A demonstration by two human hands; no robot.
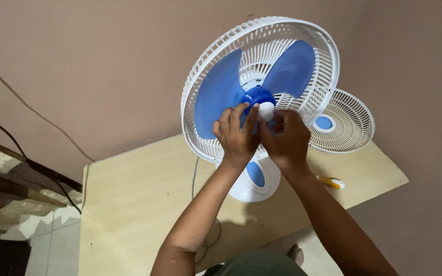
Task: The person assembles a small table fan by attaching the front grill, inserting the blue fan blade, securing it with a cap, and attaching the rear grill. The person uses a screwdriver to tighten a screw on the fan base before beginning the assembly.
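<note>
Seen from the head camera, looking down, a white and blue table fan (259, 102) stands on a pale wooden tabletop (139, 204) pushed against a plain pinkish-brown wall (103, 66). Its front guard is off: the white ribbed rear guard (200, 82) rings three smooth translucent blue blades (218, 92), which lie open to the hands.

Both bare hands meet at the fan's middle. The left hand (236, 135) is partly curled, fingers upright, fingertips resting on the glossy dark blue hub (257, 95). The right hand (286, 138) is curled tighter, its fingers pinched around the small round white cap (267, 110) at the hub's front.

Below the hands sits the fan's rounded white base (254, 186) with a blue oval panel. Leaning just behind and to the right is the detached front guard (341, 122), a white wire-ribbed disc with a blue centre. A small yellow and white tool (331, 181) lies on the tabletop near the right forearm; what kind, I cannot tell. A thin grey cord (195, 174) trails from the base. Patterned floor tiles (52, 225) show at lower left.
</note>
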